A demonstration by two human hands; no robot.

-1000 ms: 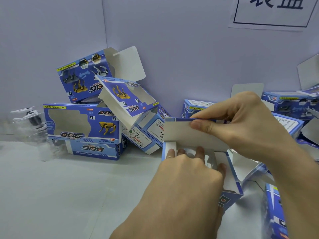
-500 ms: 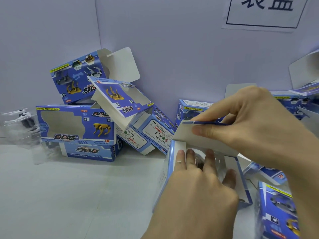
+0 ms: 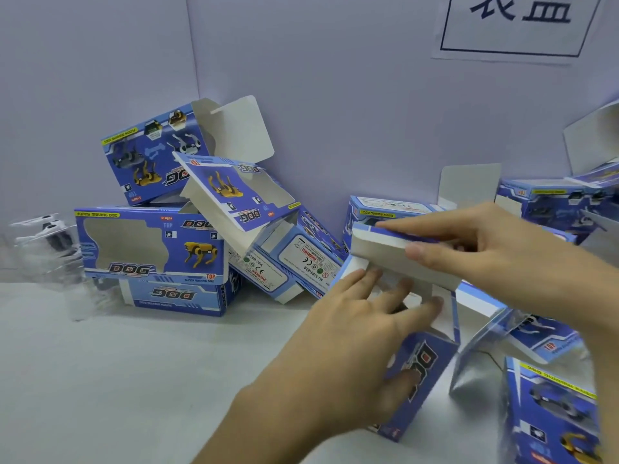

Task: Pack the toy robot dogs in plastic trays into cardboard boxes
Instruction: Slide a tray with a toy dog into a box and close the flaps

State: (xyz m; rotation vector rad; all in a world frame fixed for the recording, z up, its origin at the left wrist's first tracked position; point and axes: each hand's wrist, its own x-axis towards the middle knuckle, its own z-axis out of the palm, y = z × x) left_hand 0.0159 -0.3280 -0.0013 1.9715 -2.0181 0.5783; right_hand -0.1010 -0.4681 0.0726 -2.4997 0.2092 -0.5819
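Head view: box (image 3: 418, 373) stands tilted on the near-right tabletop (image 3: 117, 380), open end up. Left hand (image 3: 361, 333) holds it, fingers spread over the opening, thumb on the printed front. Right hand (image 3: 485, 249) pinches the lid flap (image 3: 378, 247) between thumb and fingers. Contents hidden by the hands.

Heap of empty boxes (image 3: 150, 242) at far left against the wall (image 3: 335, 95); more boxes crowd the right side. Blurred clear tray (image 3: 43, 242) with a white toy dog at far left edge.

Print reads "DOG", "FUNNY MOVING DOG", "TOP", "WARNING", CE mark. Wall sign (image 3: 522, 25) carries large Chinese characters, cropped. Tabletop pale grey, wall pale lilac.
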